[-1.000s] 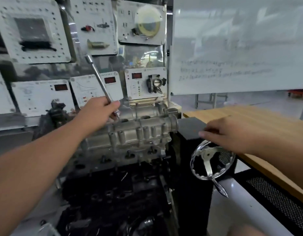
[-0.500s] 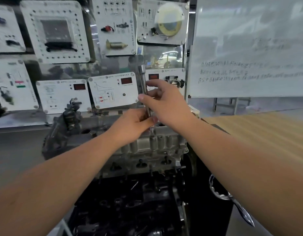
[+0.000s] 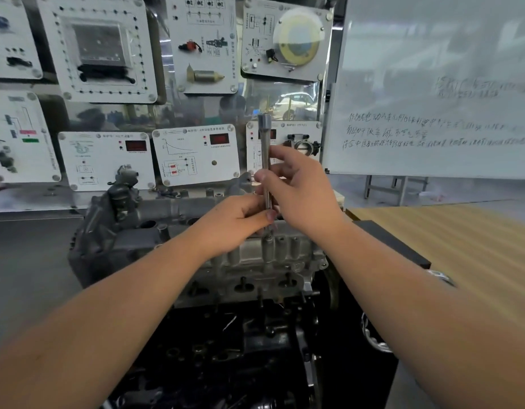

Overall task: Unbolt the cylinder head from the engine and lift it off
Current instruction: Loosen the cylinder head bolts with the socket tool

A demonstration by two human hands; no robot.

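A grey aluminium cylinder head sits on top of the dark engine block in the middle of the head view. A long steel extension bar stands upright with its lower end on the top of the head. My left hand pinches the bar low down, near the head. My right hand grips the bar's middle with thumb and fingers. The bar's tip is hidden behind my left fingers.
A black engine stand with a chrome handwheel is on the right. A wooden table lies beyond it. White training panels cover the wall behind, and a whiteboard stands at the right.
My right hand left the handwheel and took hold of the bar. The bar went from tilted left to upright on the cylinder head. The view shifted right and closer.
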